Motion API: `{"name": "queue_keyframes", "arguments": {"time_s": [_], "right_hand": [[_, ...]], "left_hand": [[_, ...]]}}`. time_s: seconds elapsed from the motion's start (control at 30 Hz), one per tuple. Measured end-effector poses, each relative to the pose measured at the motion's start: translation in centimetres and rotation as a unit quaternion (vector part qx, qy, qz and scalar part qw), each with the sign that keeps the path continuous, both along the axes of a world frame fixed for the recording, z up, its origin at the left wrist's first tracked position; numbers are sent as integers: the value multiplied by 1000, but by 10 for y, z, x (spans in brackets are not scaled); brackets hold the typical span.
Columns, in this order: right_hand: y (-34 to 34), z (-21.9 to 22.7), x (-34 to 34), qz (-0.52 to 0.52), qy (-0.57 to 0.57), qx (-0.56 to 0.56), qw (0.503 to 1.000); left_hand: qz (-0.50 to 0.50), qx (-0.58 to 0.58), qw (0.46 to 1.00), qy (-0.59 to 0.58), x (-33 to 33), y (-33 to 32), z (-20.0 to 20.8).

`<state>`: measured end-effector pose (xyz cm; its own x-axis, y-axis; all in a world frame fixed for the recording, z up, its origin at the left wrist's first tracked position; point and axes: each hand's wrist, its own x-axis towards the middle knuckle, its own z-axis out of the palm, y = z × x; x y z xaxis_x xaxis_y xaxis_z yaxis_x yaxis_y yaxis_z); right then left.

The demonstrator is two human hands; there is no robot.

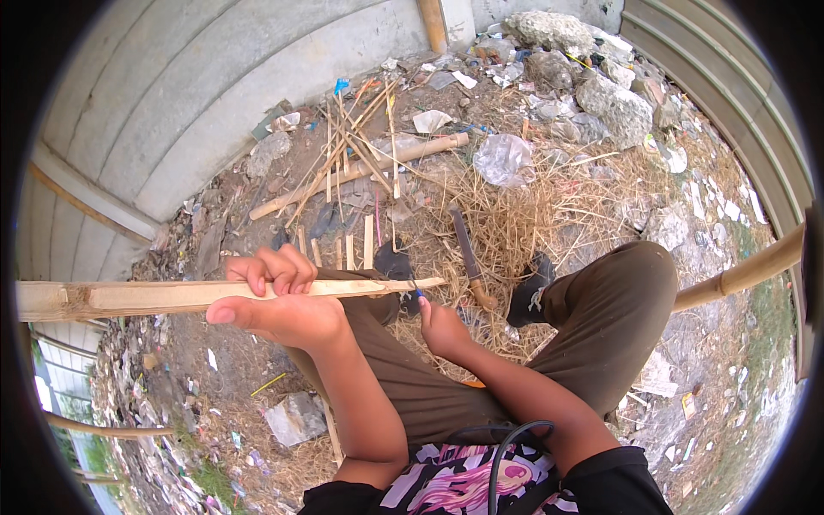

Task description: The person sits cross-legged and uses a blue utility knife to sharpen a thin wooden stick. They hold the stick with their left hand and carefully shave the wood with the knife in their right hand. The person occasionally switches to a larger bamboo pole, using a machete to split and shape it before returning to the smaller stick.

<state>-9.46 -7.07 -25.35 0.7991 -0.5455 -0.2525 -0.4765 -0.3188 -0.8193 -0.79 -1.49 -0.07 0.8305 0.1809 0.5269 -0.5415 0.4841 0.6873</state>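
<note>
A long split bamboo piece [172, 297] lies level across my lap, its tapered end to the right. My left hand [287, 292] is closed around it, thumb along the near side and fingers over the top. My right hand [445, 331] is closed at the tapered end, on what looks like a small knife [420, 293]; a bit of blue and a thin dark edge show against the bamboo, and the rest is hidden in my fist. Beyond my right hand, a long knife [466, 249] with a wooden handle lies on the ground between my feet.
Several thin bamboo strips [365, 154] lie crossed over a bamboo pole [283, 202] ahead. Short split pieces [368, 243] lie by my left shoe. Dry straw [515, 223], plastic scraps and concrete rubble [614, 107] cover the ground. A grey wall [197, 94] curves behind.
</note>
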Motion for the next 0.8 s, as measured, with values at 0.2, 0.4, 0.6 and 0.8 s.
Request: {"name": "queue_keyframes", "arguments": {"time_s": [0.2, 0.4, 0.6, 0.8], "right_hand": [[3, -7, 9, 1, 20, 4, 1000], [-12, -52, 10, -45, 111, 41, 992], [-13, -75, 4, -90, 98, 55, 990], [24, 7, 13, -93, -49, 110, 988]], "left_hand": [[18, -10, 1000, 15, 12, 10, 0], [-9, -4, 1000, 1, 0, 3, 0], [-51, 11, 999, -9, -15, -13, -6], [95, 15, 995, 26, 12, 9, -2]]}}
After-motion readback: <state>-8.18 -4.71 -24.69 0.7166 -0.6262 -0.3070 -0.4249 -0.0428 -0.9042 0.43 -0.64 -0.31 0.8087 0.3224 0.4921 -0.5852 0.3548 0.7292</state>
